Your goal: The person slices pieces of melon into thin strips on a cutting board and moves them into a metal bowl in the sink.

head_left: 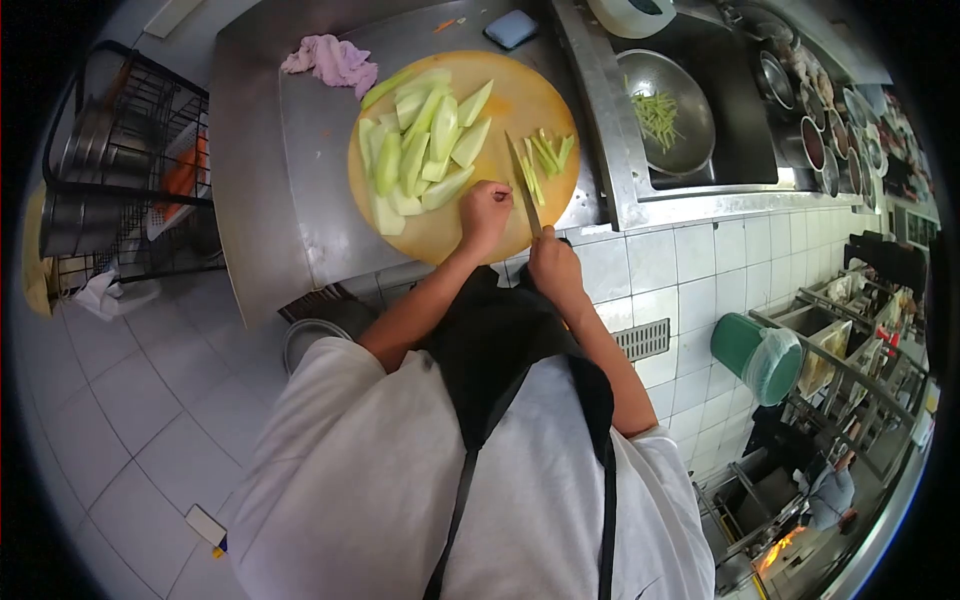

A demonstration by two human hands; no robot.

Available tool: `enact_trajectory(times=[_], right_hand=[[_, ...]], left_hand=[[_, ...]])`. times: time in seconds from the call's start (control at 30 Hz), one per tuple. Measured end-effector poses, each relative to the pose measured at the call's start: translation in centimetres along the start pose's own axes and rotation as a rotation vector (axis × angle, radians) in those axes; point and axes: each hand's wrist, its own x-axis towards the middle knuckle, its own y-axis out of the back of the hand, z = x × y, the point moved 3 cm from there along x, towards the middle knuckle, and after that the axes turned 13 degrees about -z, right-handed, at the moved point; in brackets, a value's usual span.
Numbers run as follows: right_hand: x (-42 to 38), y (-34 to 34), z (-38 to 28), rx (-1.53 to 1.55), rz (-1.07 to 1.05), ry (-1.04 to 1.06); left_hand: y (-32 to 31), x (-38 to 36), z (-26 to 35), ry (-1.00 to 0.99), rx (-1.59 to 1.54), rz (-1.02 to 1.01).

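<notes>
My right hand (pixel 556 266) is wrapped round the handle of a kitchen knife (pixel 523 182), whose long blade points away from me across the round cutting board (pixel 490 80). Just left of the blade, my left hand (pixel 486 212) is curled with its fingertips pressed together over the board; what they pinch, if anything, is too small to make out. Thick pale-green peeled vegetable pieces (pixel 412 152) are heaped on the board's left side. Thin green strips (pixel 545 152) lie to the right of the blade, some of them right beside it.
A pink cloth (pixel 333 64) and a blue sponge-like block (pixel 511 30) lie behind the board on the steel counter (pixel 290 190). To the right, a metal bowl (pixel 690 110) holds cut green strips. A wire rack (pixel 150 150) stands left; a green bin (pixel 745 350) stands on the floor.
</notes>
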Motion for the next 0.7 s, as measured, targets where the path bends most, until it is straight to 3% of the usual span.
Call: enact_trajectory(times=[0.7], right_hand=[[-0.1, -1.8, -0.5, -0.066, -0.085, -0.051]], left_hand=[[0.0, -0.1, 1.1, 0.069, 0.000, -0.019]])
